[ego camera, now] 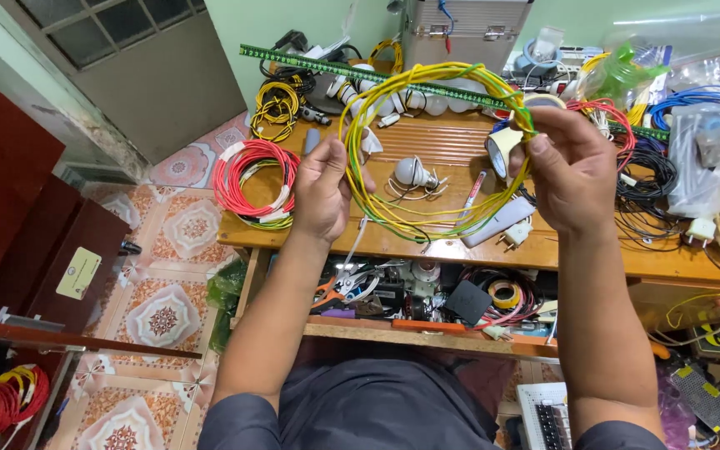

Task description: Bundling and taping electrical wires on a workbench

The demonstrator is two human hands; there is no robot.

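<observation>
- Spanning both hands, a coil of thin yellow-green insulated wire (427, 150) is held upright above the wooden desk (452, 146).
- The coil's left side is clasped in the closed grip of the left hand (322, 187).
- Its upper right rim is pinched by the right hand (572, 167), beside a tape roll (502, 146).
- Both hands are equally near; the loop lies between them.

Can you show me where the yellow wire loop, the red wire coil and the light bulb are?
yellow wire loop (427, 218), head view, lower arc.
red wire coil (235, 171), head view, left side.
light bulb (410, 171), head view, white dome.
</observation>
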